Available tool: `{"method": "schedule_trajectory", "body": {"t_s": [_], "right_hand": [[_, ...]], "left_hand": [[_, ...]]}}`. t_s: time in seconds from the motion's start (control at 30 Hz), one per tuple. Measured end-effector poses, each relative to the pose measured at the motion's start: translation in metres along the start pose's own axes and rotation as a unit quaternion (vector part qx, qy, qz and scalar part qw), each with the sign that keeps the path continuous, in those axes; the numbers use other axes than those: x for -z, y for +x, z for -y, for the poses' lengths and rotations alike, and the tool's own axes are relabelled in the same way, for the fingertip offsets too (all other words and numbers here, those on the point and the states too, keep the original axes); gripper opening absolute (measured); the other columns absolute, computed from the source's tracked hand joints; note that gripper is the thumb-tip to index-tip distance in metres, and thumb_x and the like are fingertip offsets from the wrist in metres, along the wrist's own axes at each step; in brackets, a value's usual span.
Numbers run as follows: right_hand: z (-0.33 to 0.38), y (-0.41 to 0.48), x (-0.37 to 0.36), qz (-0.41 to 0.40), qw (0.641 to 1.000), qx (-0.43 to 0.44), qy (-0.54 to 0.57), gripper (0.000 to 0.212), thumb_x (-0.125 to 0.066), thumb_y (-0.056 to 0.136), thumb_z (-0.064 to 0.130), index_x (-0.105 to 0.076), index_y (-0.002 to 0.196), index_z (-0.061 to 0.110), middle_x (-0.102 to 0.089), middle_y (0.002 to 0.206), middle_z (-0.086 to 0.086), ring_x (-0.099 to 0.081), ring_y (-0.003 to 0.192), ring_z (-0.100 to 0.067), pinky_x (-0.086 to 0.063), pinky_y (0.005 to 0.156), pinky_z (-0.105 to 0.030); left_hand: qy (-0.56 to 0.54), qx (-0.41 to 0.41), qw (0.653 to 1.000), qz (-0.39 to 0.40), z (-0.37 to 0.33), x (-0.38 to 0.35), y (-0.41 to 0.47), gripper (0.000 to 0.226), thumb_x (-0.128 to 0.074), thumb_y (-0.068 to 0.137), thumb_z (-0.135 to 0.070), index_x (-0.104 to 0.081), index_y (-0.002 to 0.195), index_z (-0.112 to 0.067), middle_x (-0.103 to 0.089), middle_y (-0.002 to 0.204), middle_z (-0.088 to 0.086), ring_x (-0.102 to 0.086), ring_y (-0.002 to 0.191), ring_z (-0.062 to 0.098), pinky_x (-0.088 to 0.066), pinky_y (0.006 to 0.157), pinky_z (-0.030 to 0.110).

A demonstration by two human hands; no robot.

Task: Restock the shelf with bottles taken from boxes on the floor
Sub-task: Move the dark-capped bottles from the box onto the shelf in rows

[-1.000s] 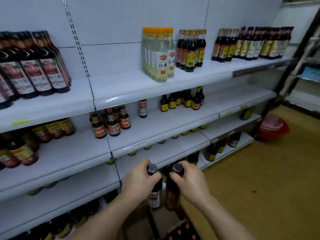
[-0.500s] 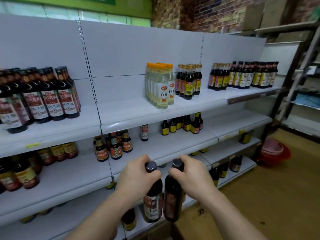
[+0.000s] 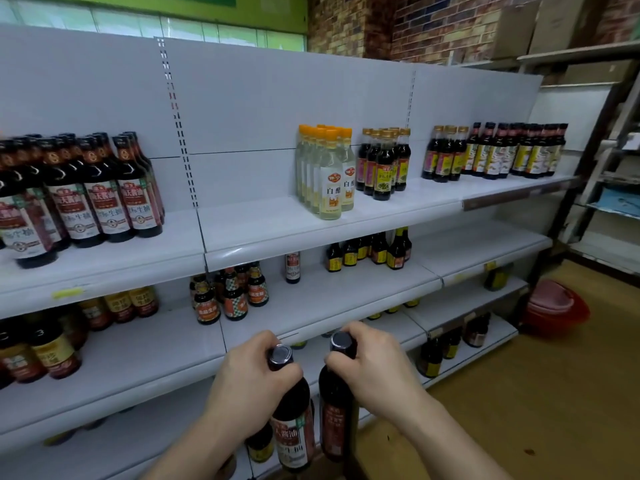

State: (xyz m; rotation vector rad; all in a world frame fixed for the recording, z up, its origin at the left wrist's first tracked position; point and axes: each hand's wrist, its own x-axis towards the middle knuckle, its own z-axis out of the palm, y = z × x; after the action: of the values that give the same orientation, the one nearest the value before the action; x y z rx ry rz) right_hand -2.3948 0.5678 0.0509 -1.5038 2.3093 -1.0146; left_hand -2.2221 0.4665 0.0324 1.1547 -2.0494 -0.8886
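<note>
My left hand (image 3: 252, 382) grips the neck of a dark soy sauce bottle (image 3: 294, 431) with a white and red label. My right hand (image 3: 374, 368) grips the neck of a second dark bottle (image 3: 336, 417) beside it. Both bottles hang upright in front of the white shelf unit, level with its lower shelves (image 3: 346, 299). A matching group of dark bottles with white labels (image 3: 104, 195) stands on the upper shelf at the left. The boxes on the floor are out of view.
The upper shelf (image 3: 249, 230) has bare room between the left dark bottles and the clear vinegar bottles (image 3: 329, 174). More dark bottles (image 3: 502, 154) line the upper shelf to the right. Small bottles (image 3: 228, 292) stand on the middle shelf. Red and pink baskets (image 3: 554, 306) sit on the floor at right.
Both hands have lifted the two bottles from near the floor up to the lower shelves. My view has tilted up, so the upper shelf and brick wall now show.
</note>
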Motion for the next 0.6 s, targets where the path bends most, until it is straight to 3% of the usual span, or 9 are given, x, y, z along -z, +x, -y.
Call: {"method": "schedule_trajectory", "body": {"t_s": [0.1,0.23,0.37,0.6], "right_hand": [[0.015,0.002,-0.002,0.011,1.0,0.004,0.007,0.023,-0.063,0.083,0.043,-0.051,0.079,0.024,-0.056,0.074,0.002,-0.053,0.069,-0.018,-0.041,0.059,-0.039],[0.043,0.008,-0.008,0.025,1.0,0.015,0.001,0.025,-0.06,0.079,0.051,-0.057,0.083,0.026,-0.062,0.078,0.002,-0.059,0.073,-0.019,-0.05,0.064,-0.045],[0.081,0.014,-0.018,0.027,0.999,0.024,0.005,0.032,-0.063,0.079,0.049,-0.061,0.085,0.018,-0.066,0.08,-0.004,-0.063,0.075,-0.026,-0.054,0.067,-0.052],[0.16,0.028,-0.045,0.013,0.999,0.044,0.006,0.023,-0.072,0.086,0.038,-0.061,0.08,0.02,-0.063,0.075,-0.001,-0.059,0.068,-0.019,-0.04,0.059,-0.035]], "left_hand": [[-0.002,0.01,1.0,-0.017,0.005,0.016,-0.003,0.02,-0.071,0.072,-0.035,-0.057,0.074,-0.021,-0.062,0.068,0.002,-0.06,0.069,0.022,-0.04,0.058,0.033],[-0.027,0.02,0.999,-0.021,0.016,0.045,-0.002,0.02,-0.069,0.068,-0.04,-0.059,0.075,-0.024,-0.063,0.069,0.0,-0.06,0.067,0.017,-0.051,0.061,0.043],[-0.057,0.002,0.998,-0.033,0.028,0.084,0.0,0.025,-0.062,0.056,-0.051,-0.057,0.071,-0.032,-0.055,0.059,-0.008,-0.049,0.058,0.01,-0.039,0.056,0.032],[-0.062,-0.032,0.996,-0.055,0.063,0.17,0.015,0.026,-0.063,0.056,-0.048,-0.057,0.071,-0.028,-0.056,0.059,-0.008,-0.05,0.057,0.01,-0.041,0.057,0.032]]}}
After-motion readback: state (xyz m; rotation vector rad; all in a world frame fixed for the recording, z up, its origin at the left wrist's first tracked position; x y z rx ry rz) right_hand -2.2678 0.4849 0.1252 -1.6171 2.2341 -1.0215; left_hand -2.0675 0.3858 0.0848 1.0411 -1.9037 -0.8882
